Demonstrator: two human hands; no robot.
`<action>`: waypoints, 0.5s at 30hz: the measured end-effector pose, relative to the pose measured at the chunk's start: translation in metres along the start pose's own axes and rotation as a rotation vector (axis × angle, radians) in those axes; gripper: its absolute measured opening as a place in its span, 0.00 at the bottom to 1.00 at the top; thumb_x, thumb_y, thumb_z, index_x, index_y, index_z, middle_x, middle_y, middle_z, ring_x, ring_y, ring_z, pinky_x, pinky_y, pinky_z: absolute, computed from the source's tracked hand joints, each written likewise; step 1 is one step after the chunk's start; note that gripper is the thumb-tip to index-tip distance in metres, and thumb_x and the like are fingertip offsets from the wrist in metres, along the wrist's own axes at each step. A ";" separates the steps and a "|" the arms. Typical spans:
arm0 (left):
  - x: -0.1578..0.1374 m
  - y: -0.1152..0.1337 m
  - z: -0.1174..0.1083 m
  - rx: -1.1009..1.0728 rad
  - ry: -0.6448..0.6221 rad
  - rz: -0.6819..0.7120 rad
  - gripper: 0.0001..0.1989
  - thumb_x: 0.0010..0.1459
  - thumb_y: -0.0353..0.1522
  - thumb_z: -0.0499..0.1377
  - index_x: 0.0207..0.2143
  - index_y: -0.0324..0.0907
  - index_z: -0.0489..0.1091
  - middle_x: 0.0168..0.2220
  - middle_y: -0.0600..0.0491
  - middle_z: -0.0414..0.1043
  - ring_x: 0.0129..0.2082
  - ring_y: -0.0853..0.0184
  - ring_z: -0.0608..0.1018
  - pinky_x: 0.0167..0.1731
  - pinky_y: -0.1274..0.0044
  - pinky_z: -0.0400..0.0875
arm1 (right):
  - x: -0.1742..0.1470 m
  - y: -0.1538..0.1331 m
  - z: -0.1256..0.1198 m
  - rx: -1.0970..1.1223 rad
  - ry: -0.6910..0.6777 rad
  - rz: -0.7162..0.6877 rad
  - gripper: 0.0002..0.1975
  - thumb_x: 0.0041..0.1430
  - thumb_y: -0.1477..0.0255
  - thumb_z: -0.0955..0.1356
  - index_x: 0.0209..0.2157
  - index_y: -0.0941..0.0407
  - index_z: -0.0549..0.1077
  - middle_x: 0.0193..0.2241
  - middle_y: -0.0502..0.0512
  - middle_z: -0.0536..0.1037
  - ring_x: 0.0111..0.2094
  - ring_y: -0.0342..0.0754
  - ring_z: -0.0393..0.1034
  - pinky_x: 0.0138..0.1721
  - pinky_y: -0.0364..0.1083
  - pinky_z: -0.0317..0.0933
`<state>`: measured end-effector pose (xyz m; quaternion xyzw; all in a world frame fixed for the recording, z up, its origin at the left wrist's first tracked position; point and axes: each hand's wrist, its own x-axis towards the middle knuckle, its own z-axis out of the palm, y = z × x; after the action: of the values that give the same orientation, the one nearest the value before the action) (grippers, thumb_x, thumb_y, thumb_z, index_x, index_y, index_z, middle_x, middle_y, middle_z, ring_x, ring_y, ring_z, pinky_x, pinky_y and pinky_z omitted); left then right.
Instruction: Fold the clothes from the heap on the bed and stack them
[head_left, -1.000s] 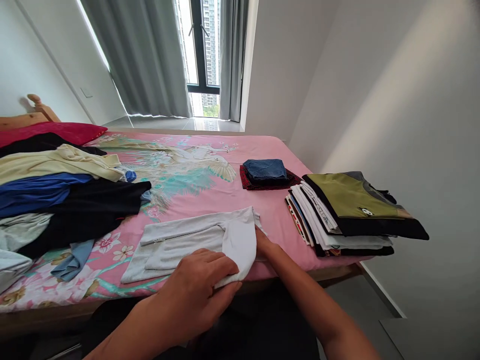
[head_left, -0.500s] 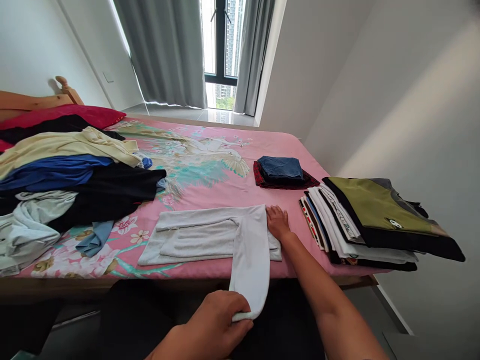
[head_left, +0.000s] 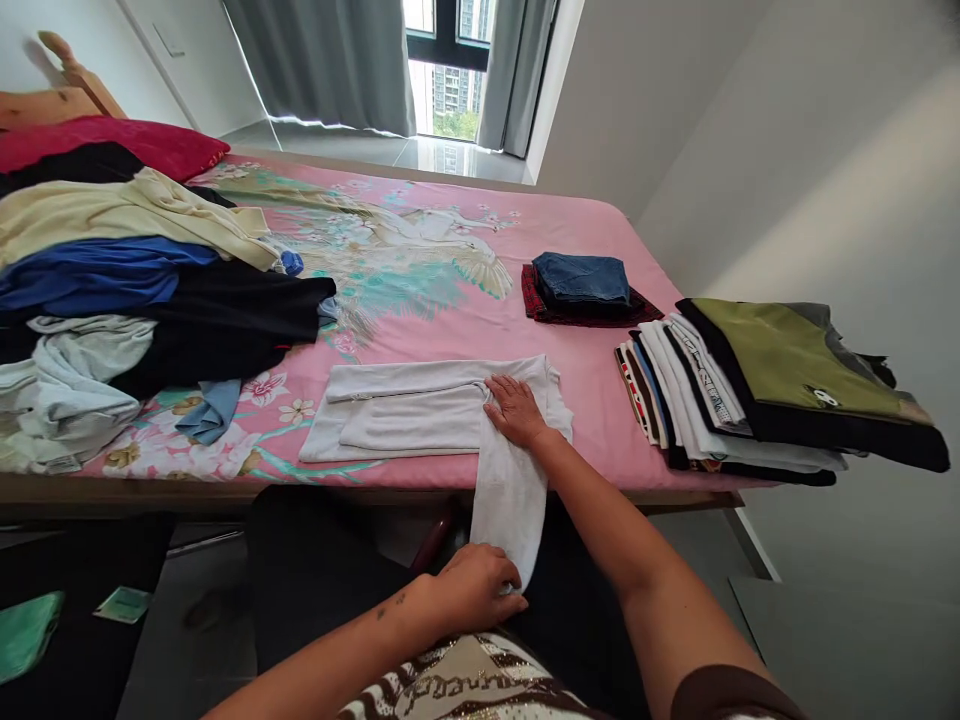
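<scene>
A light grey long-sleeved top (head_left: 409,420) lies partly folded along the front edge of the bed. One of its sleeves (head_left: 510,500) hangs down over that edge toward me. My left hand (head_left: 480,585) is closed on the sleeve's end, close to my body. Flat on the cloth, near the top of the same sleeve, rests my right hand (head_left: 514,408) with its fingers stretched out.
Loose clothes (head_left: 150,270) are heaped on the bed's left side. Folded denim (head_left: 581,278) lies on a red checked piece farther back. At the right stands a stack of folded clothes (head_left: 795,370) topped by an olive-green one. A wall (head_left: 810,200) rises behind it.
My right hand has moved left from the bed beside the top onto the cloth. My left hand still holds the sleeve's end. The view has tilted downward.
</scene>
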<state>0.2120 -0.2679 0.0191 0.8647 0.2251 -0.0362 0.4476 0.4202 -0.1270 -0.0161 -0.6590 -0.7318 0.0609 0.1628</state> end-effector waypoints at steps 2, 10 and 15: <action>0.001 -0.017 0.008 -0.111 0.098 -0.100 0.14 0.56 0.42 0.55 0.30 0.42 0.73 0.31 0.51 0.73 0.33 0.64 0.74 0.34 0.76 0.64 | -0.002 0.002 0.002 -0.008 0.011 0.000 0.27 0.64 0.61 0.58 0.62 0.56 0.55 0.63 0.56 0.54 0.64 0.52 0.44 0.63 0.57 0.34; 0.028 -0.072 0.007 -0.511 0.701 -0.468 0.28 0.43 0.42 0.64 0.44 0.35 0.67 0.45 0.42 0.69 0.47 0.55 0.70 0.48 0.69 0.61 | -0.002 0.004 0.002 -0.033 0.052 -0.012 0.27 0.64 0.60 0.57 0.61 0.56 0.56 0.62 0.56 0.55 0.64 0.52 0.44 0.63 0.56 0.34; 0.046 -0.071 0.008 -0.831 0.525 -0.370 0.19 0.39 0.41 0.66 0.32 0.38 0.73 0.34 0.48 0.73 0.43 0.54 0.71 0.44 0.71 0.62 | -0.002 0.004 0.003 -0.027 0.058 -0.006 0.26 0.65 0.60 0.56 0.62 0.55 0.56 0.63 0.55 0.55 0.64 0.51 0.44 0.63 0.56 0.34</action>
<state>0.2249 -0.2227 -0.0515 0.5400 0.4740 0.1954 0.6675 0.4236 -0.1283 -0.0206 -0.6603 -0.7296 0.0313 0.1754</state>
